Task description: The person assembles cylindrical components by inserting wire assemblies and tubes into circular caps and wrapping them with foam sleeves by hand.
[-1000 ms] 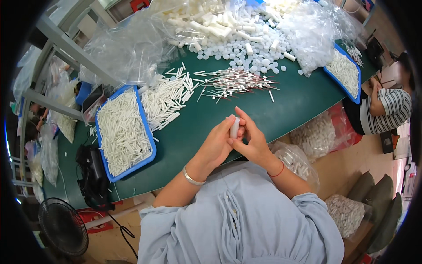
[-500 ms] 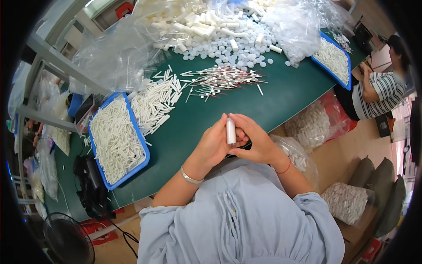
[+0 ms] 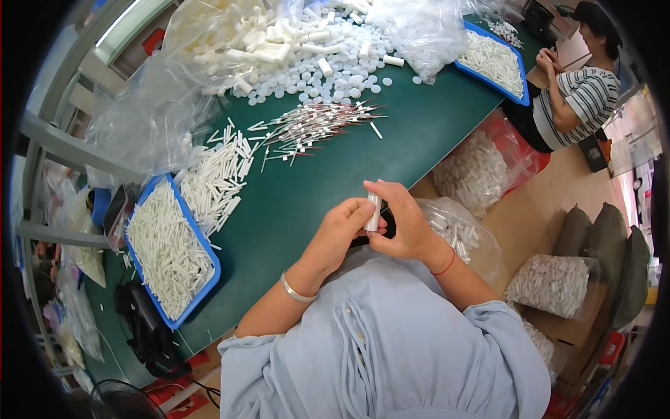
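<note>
My left hand (image 3: pixel 347 222) and my right hand (image 3: pixel 405 227) meet in front of my body, near the table's edge. Between them is a small white cylinder with clear ends (image 3: pixel 374 214), standing slightly tilted. The left thumb and fingers press on its side, while the right forefinger reaches its top end and the right thumb lies by its lower end. Beyond the hands on the green table (image 3: pixel 279 237) lies a heap of thin white-and-red sticks (image 3: pixel 314 129). Short white rods (image 3: pixel 216 174) are strewn to its left.
At left stands a blue tray (image 3: pixel 216 269) full of white rods; another blue tray (image 3: pixel 520 101) is at far right. Translucent caps (image 3: pixel 335 89), foam-like cylinders (image 3: pixel 262 52) and plastic bags (image 3: pixel 139 119) cover the back. Filled bags (image 3: pixel 548 285) sit at right, where a person (image 3: pixel 569 105) sits.
The whole view has shifted, so the table's things appear farther left. The cylinder has tilted a little, and the right fingers have moved to its two ends.
</note>
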Motion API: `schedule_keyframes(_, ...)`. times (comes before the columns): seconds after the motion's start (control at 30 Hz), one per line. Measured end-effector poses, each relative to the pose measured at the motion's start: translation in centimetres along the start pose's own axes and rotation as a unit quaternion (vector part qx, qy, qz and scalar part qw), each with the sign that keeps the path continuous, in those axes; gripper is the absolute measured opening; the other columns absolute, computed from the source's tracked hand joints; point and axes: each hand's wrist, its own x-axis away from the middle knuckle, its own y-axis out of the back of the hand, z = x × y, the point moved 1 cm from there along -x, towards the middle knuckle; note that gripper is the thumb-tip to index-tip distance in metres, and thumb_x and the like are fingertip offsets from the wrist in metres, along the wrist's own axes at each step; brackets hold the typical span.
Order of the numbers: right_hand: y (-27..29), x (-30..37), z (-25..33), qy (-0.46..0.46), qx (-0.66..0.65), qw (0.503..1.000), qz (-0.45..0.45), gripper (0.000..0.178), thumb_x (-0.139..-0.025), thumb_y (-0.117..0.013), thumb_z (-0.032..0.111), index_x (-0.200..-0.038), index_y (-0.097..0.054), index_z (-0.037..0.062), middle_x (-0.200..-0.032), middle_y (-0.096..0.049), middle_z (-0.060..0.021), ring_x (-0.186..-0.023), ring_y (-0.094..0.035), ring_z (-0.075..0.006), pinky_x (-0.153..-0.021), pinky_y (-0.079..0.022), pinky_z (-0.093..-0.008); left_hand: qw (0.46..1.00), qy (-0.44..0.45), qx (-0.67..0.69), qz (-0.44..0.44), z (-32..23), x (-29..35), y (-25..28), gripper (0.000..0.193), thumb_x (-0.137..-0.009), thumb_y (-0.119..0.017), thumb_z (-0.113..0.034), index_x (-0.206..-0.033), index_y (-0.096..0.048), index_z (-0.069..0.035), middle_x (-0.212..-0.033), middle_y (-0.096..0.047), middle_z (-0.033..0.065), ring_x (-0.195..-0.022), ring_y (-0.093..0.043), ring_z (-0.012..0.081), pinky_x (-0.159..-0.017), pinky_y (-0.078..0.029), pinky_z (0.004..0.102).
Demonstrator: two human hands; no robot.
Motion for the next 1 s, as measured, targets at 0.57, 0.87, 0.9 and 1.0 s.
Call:
schedule_keyframes(0.57,3.5,11.2,-3.5,-0.299,-0.007,0.952,-0.065,0.064,-0.074,-0.069,0.010,-0.134,-0.047,0.0031,-0.113,-0.058,-0.0144,-0.096,-0.058,-0.0220,-0.085,-0.049,-0.0322,0.938,-0.142,-0.299,-0.099,-3.2,0.3,3.7,0.029,-0.096,-0.056,-0.015,-0.120,-0.056,0.002,-0.091,-0.064,0.0066,-0.076,-0.058,0.0115,-0.073,-0.048,0.0233)
schedule_keyframes(0.87,9.1,19.6,-9.7,-0.337,0.213,0.914,0.081,0.067,-0.076,-0.076,0.017,-0.134,-0.047,0.0013,-0.113,-0.061,-0.0206,-0.097,-0.061,-0.0327,-0.086,-0.048,-0.0395,0.602,-0.214,-0.662,-0.392,-3.8,2.3,17.3,0.016,-0.081,-0.068,-0.013,-0.093,-0.064,-0.004,-0.089,-0.057,0.0132,-0.087,-0.057,0.0329,-0.072,-0.047,0.0421)
schedule_keyframes(0.9,9.0,16.1,-9.0,-0.334,0.153,0.930,0.028,0.058,-0.078,-0.074,0.014,-0.129,-0.052,0.0012,-0.111,-0.062,-0.0188,-0.093,-0.062,-0.0297,-0.084,-0.049,-0.0377,0.588,-0.220,-0.673,-0.391,-3.3,2.2,18.0,0.014,-0.082,-0.067,-0.013,-0.092,-0.065,-0.004,-0.088,-0.057,0.0131,-0.085,-0.057,0.0327,-0.072,-0.047,0.0424)
schedule_keyframes(1.0,7.3,4.5,-5.2,-0.221,0.076,0.971,-0.057,0.030,-0.083,-0.067,0.005,-0.112,-0.064,0.0015,-0.104,-0.065,-0.0131,-0.086,-0.063,-0.0220,-0.079,-0.050,-0.0333,0.589,-0.235,-0.659,-0.403,-2.9,1.5,18.4,0.010,-0.081,-0.067,-0.011,-0.088,-0.064,-0.005,-0.087,-0.057,0.0123,-0.083,-0.057,0.0317,-0.071,-0.046,0.0430)
